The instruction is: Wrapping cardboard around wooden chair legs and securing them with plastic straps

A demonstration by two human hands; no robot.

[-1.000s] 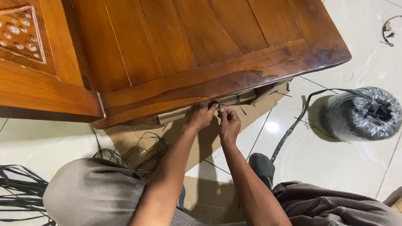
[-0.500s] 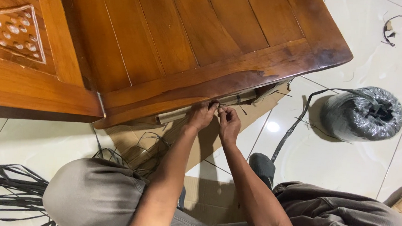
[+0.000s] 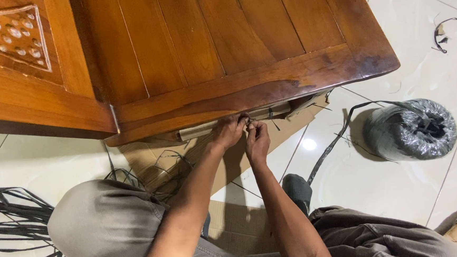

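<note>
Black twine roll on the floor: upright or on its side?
On its side: the twine roll shows its hollow end sideways, strand trailing out.

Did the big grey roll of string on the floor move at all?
No. The grey roll of string sits in the same spot beside the wooden corner, on the same floor tiles.

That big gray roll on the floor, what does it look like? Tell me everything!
The gray roll is a fat, shiny spool of thin plastic strapping, wound round with a dark hollow in its middle. It lies on its side on the white tiled floor, right of the wooden furniture. One dark strand trails off its left side. Neither hand touches it.
</note>
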